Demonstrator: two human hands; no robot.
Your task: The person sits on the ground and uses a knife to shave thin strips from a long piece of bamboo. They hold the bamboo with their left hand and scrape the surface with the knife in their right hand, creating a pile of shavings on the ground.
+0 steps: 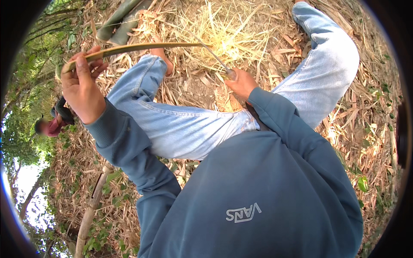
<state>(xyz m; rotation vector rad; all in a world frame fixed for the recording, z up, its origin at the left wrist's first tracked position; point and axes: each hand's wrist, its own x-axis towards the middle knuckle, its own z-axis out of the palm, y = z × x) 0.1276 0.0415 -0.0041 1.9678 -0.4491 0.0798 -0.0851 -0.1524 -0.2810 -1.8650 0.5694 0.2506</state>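
Note:
My left hand [84, 81] is raised at the left, its thumb and fingers pinching a long, thin bamboo strip [142, 47]. The strip curves away to the right, and its tip crosses the far end of a knife blade [214, 55]. That knife is in my right hand [241, 83], with the fingers wrapped round its handle near my lap. The blade points up and to the left. Whether its edge touches the strip I cannot tell. Beyond the blade, a heap of pale yellow shavings [232, 38] lies on the ground between my legs.
Dry leaves [73, 180] cover the ground. A pair of dark green boots [118, 23] lies at the upper left, beside my bare foot [162, 58]. A bamboo pole [91, 210] rests at the lower left. Farther left, another person [56, 122] is among the greenery.

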